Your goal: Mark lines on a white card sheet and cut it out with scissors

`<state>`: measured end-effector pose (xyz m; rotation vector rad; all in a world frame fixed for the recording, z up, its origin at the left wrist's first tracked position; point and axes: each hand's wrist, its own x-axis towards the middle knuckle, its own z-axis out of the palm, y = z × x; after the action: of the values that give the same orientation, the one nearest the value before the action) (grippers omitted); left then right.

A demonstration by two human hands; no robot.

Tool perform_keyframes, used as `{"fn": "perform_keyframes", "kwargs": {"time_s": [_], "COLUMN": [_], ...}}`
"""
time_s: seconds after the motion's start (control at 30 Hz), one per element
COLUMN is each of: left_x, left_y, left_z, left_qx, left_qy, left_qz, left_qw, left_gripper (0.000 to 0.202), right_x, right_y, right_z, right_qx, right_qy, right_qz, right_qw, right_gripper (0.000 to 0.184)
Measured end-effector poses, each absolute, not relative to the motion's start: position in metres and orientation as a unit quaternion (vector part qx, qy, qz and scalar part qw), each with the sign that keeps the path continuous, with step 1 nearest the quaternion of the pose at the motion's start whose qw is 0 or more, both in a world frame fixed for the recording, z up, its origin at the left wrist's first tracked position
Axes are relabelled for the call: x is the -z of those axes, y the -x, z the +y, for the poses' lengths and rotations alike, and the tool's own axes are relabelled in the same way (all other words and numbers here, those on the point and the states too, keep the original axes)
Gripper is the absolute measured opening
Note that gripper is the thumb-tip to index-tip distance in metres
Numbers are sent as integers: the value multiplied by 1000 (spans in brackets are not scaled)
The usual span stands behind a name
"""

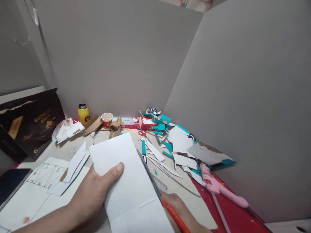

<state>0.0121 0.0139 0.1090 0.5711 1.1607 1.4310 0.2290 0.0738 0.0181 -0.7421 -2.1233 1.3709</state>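
My left hand [97,186] grips the left edge of a white piece of cardboard [128,171], thumb on top and fingers hidden beneath. A crease crosses the board near its lower end. Along its right edge lie the dark blades of red-handled scissors [173,212], held in my right hand [181,207], which is partly hidden by the board and handle. Under and beyond the board, a clear ruler [161,184] and thin white offcuts [155,150] lie on the table.
A pink glue gun [221,187] lies at right near cardboard scraps [183,142]. Farther back are small red scissors [143,133], a paper cup [107,119] and a yellow bottle [84,114]. At left stand a black box [34,123], a drawn sheet [40,194] and a phone [13,184].
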Motion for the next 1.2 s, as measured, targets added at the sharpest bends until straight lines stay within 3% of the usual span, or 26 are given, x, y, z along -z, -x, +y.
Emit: {"fn": "perform_keyframes", "kwargs": {"time_s": [0.87,1.0,1.2], "left_x": [-107,-108,-111], "left_y": [-10,-12,-15], "left_z": [15,14,11], "left_qx": [-605,-608,-616], "left_qy": [-241,-211,-189], "left_qz": [464,444,444], "left_qw": [601,623,622], "left_gripper": [87,85,77], "right_x": [-14,-14,-16], "right_y": [-235,-235,-236], "right_z": [79,78,77], "right_qx": [-453,-452,-455], "right_qy": [273,270,307], "right_qz": [-814,-814,-799], "right_qw": [242,243,245], "right_gripper": [46,55,50]}}
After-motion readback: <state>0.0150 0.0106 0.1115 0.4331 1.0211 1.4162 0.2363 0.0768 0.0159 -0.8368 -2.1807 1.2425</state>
